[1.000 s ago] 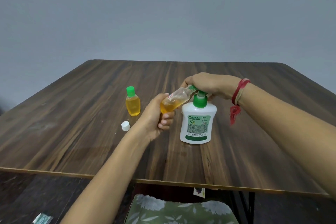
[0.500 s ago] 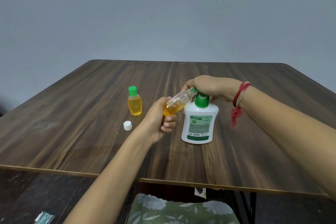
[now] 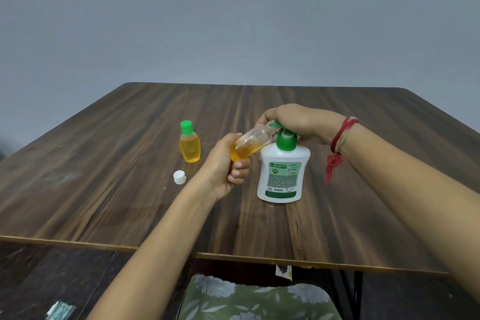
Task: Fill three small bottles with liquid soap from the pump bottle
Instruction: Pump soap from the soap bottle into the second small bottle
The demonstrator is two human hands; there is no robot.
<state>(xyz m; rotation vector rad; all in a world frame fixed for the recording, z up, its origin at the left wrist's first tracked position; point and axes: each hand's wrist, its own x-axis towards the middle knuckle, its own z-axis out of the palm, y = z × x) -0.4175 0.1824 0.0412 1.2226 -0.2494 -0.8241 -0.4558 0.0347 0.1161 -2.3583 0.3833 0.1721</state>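
Observation:
A white pump bottle point(image 3: 282, 174) with a green pump stands upright near the middle of the wooden table point(image 3: 337, 215). My right hand point(image 3: 298, 122) rests on top of the pump head, fingers curled over it. My left hand point(image 3: 226, 166) grips a small clear bottle point(image 3: 253, 143) by its base, tilted with its open mouth up at the pump's spout. Orange soap fills about its lower half. A second small bottle point(image 3: 190, 147), full of orange soap and closed with a green cap, stands upright to the left. A loose white cap point(image 3: 179, 177) lies in front of it.
The table's near edge point(image 3: 155, 249) runs across the lower frame. Below it sits a green floral cushion point(image 3: 257, 299). A small packet point(image 3: 59, 310) lies on the dark floor at the lower left. A grey wall stands behind the table.
The pump head has risen a little under my right hand. The small tilted bottle stays at the spout with more soap in it than a second ago.

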